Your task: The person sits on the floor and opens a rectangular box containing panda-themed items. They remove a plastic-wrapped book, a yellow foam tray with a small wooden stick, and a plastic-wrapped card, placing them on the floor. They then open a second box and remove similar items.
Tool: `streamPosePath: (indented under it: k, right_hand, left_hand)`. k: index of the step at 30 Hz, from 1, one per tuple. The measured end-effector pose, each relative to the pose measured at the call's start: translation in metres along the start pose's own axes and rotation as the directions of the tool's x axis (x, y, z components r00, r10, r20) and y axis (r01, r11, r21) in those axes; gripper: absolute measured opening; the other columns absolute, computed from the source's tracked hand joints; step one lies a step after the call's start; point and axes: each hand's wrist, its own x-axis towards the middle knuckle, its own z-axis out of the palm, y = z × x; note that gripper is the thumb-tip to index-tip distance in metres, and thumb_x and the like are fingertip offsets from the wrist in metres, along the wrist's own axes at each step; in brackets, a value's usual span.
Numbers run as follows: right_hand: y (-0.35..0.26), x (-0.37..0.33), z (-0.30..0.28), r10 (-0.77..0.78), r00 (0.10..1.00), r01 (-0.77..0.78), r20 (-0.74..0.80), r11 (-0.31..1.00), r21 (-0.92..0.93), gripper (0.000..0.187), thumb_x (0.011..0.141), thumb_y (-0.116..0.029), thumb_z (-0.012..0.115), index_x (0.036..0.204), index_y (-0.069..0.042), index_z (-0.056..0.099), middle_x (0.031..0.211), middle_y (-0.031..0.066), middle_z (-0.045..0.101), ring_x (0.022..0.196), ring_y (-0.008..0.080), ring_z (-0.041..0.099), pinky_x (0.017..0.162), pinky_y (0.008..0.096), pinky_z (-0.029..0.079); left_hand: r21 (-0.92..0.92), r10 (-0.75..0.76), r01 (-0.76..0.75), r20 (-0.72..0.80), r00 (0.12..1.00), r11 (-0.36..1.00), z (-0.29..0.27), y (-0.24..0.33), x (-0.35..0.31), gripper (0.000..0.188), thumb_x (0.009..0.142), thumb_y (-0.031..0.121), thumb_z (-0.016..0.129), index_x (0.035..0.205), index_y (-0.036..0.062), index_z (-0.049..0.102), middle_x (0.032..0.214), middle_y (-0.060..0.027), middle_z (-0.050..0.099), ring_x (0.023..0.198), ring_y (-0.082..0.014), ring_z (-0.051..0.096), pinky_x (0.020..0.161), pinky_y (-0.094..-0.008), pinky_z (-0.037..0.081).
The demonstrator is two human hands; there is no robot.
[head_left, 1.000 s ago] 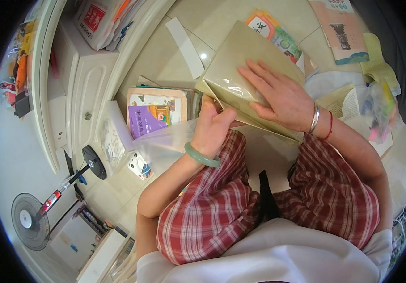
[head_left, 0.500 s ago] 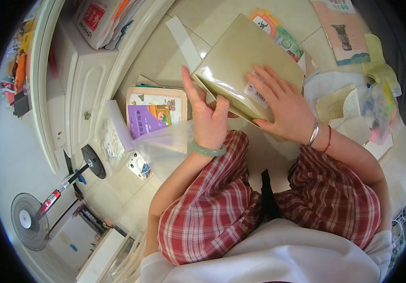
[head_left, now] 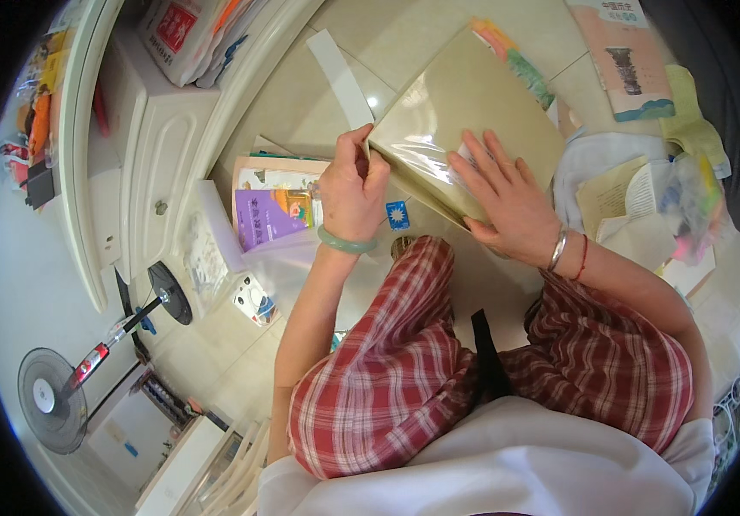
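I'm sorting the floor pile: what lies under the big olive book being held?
Under the olive book, a colourful booklet's edge peeks out at its far corner. The right hand presses on top; anything else beneath is covered.

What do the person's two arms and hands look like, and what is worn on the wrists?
Both forearms are bare, with no sleeves reaching them. The left hand has a smooth pale green bangle around its wrist. The right hand has a thin silver bracelet at its wrist and, beside it, a thin red string. No gloves.

White bags with red labels (head_left: 182, 34) are sitting top left on the cabinet, a small blue tag (head_left: 397, 215) is lying on the floor tiles, and a clear plastic bag (head_left: 688, 202) is lying far right.
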Motion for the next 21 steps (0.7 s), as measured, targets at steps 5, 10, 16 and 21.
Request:
streamPosePath:
  k: [5,10,16,21]
  right_hand:
    - [0.027,-0.002,-0.003,-0.03,0.999,0.037,-0.045,0.985,0.166,0.076,0.078,-0.029,0.068,0.143,-0.012,0.032,0.148,0.0147,0.032,0.135,0.0334,0.033,0.096,0.052,0.039]
    - [0.012,0.001,0.007,-0.053,0.997,0.051,0.058,0.998,0.026,0.07,0.079,-0.024,0.068,0.139,-0.007,0.037,0.143,0.014,0.037,0.133,0.0344,0.035,0.1,0.049,0.038]
    - [0.023,-0.004,0.031,-0.067,0.998,0.062,-0.019,0.979,-0.192,0.062,0.079,-0.019,0.066,0.134,-0.005,0.042,0.138,0.0134,0.042,0.129,0.0327,0.04,0.094,0.0477,0.042]
    - [0.029,0.009,0.04,-0.038,0.998,0.039,-0.043,0.999,0.03,0.048,0.08,-0.015,0.063,0.125,-0.005,0.051,0.135,0.0089,0.048,0.116,0.0263,0.052,0.088,0.0438,0.046]
  left_hand:
    - [-0.6,-0.032,0.108,0.136,0.99,0.792,-0.026,0.014,0.004,0.033,0.096,0.012,0.047,0.128,0.0016,0.045,0.09,-0.0087,0.06,0.078,-0.017,0.059,0.072,-0.0326,0.053]
    - [-0.591,-0.294,0.146,-0.162,0.942,0.794,0.022,0.043,-0.008,0.053,0.094,0.016,0.056,0.14,0.0058,0.03,0.123,-0.0136,0.047,0.111,-0.0221,0.051,0.087,-0.0382,0.052]
    - [-0.742,-0.616,0.482,0.12,0.778,0.465,0.062,0.008,-0.052,0.064,0.089,0.021,0.065,0.141,0.01,0.029,0.133,-0.01,0.044,0.12,-0.0241,0.046,0.094,-0.0417,0.045]
    - [-0.705,-0.402,0.709,0.643,0.652,0.024,0.086,-0.003,-0.054,0.044,0.09,0.022,0.061,0.128,0.0091,0.045,0.121,-0.0069,0.054,0.113,-0.0218,0.051,0.094,-0.0444,0.045]
